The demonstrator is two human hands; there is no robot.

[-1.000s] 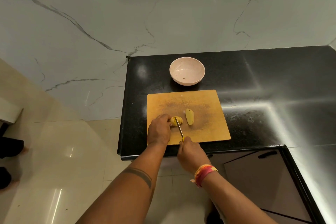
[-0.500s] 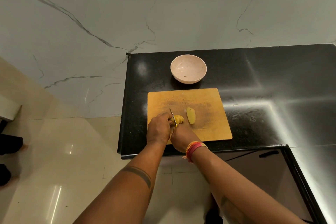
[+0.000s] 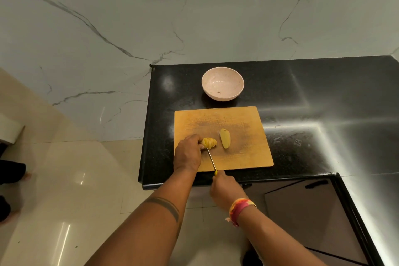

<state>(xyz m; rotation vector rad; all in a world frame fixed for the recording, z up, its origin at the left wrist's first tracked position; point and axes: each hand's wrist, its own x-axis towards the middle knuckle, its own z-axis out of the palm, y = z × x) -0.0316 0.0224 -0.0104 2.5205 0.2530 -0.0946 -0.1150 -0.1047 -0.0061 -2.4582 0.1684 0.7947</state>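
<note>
A wooden cutting board (image 3: 241, 119) lies near the front edge of a black counter. On it sits a yellow potato half cut into slices (image 3: 210, 143), steadied at its left end by the fingers of my left hand (image 3: 187, 153). My right hand (image 3: 224, 188) grips the yellow handle of a thin knife (image 3: 211, 158), whose blade runs up to the sliced piece. A second, whole potato half (image 3: 225, 138) lies just to the right, untouched.
A pale pink bowl (image 3: 222, 84) stands behind the board, holding only a small speck. The black counter (image 3: 313, 97) stretches right and wraps toward me. A marble wall with sockets rises behind. Tiled floor lies left; cabinet doors (image 3: 302, 211) sit below the counter.
My right hand has drawn the knife back toward me from the potato, after pushing it forward half a second ago. My left hand has stayed on the sliced piece.
</note>
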